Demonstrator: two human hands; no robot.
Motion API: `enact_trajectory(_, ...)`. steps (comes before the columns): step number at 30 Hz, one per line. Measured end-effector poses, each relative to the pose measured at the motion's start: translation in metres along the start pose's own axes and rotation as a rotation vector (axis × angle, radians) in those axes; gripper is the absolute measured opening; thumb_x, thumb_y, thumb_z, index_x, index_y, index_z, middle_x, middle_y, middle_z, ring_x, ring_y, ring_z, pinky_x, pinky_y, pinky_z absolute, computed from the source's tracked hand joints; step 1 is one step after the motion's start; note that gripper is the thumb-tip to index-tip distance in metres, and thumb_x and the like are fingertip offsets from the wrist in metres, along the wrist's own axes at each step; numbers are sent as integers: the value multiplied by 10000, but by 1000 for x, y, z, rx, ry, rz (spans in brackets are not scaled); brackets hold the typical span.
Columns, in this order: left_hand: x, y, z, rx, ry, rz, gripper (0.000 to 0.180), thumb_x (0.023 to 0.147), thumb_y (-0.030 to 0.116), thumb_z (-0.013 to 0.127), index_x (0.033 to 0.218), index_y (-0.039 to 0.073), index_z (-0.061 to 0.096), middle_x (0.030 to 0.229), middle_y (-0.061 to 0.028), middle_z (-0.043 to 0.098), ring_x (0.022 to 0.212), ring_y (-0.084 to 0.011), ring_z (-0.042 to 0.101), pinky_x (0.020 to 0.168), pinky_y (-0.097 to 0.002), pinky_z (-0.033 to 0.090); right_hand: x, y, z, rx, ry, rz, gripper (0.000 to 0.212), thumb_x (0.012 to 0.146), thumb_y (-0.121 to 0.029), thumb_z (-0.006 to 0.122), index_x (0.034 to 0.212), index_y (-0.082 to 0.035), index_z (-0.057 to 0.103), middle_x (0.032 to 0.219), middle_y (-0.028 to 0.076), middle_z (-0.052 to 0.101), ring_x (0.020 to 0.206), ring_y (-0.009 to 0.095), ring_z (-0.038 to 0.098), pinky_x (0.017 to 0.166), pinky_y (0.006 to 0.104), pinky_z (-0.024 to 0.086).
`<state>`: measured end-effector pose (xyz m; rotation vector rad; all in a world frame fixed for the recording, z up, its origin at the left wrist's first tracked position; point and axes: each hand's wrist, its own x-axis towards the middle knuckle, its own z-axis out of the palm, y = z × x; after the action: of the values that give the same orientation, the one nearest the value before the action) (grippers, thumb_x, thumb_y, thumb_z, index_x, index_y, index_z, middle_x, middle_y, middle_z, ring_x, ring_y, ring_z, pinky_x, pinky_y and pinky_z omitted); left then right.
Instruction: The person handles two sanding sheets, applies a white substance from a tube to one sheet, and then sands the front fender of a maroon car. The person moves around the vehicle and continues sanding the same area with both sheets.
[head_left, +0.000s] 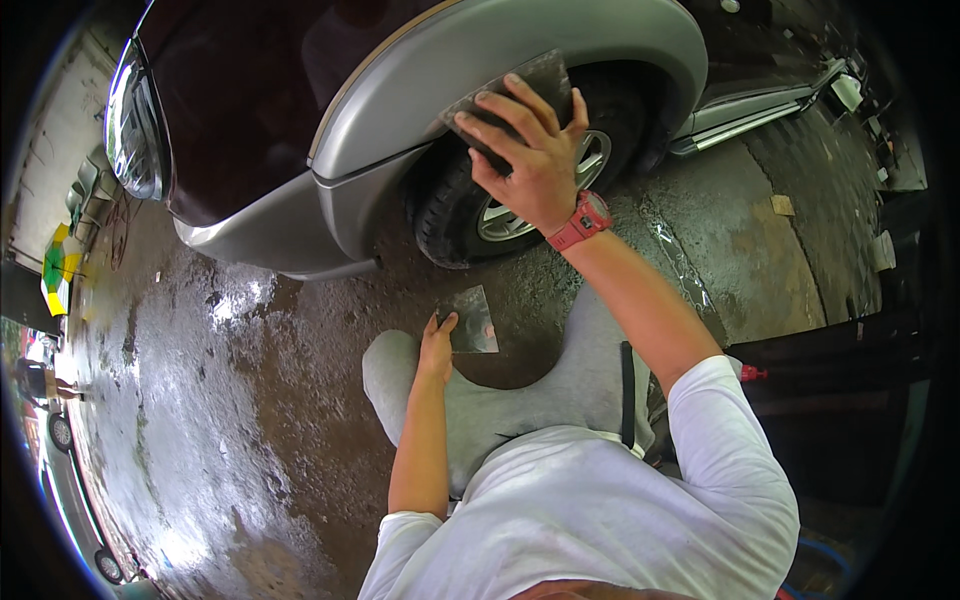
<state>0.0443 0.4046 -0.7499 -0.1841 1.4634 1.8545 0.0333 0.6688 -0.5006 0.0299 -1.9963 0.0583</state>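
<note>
My right hand (pixel 530 155), with a red watch (pixel 582 220) at its wrist, is raised to the car's silver wheel arch trim (pixel 400 110). Its fingers are spread over a dark, flat rectangular sheet (pixel 552 72), holding it against the trim just above the wheel (pixel 505 215). What the sheet is made of I cannot tell. Lower down, above my left knee, my left hand (pixel 436 347) grips a thin dark square plate (pixel 472 325) by one edge, thumb on top. A small pinkish patch shows near the plate's right side.
The dark maroon car (pixel 250 100) fills the far side, with its headlight (pixel 137 125) at left and a side step (pixel 745 125) at right. The ground (pixel 200 400) is wet. A yellow and green umbrella (pixel 55 265) and another car (pixel 75 480) stand at far left.
</note>
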Motion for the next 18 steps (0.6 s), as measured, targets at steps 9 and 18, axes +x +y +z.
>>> enact_trajectory(9,18,-16,-18,16,-7,-11,598,1068,213,627,1601,18,438,1525,-138,589,1377,-256,569,1163,-381,417,-13,25,4,19,21,-12,440,823,-234,863,1241,-345,782,1422,-101,636,1476,194,494,1254,666,126)
enact_trajectory(18,-2,4,2,39,2,-55,655,1070,218,628,1623,-26,374,1582,-156,537,1447,-286,514,1217,-380,356,-14,44,9,-2,43,-27,433,828,-242,880,1243,-326,788,1445,-81,620,1502,210,472,1274,632,131)
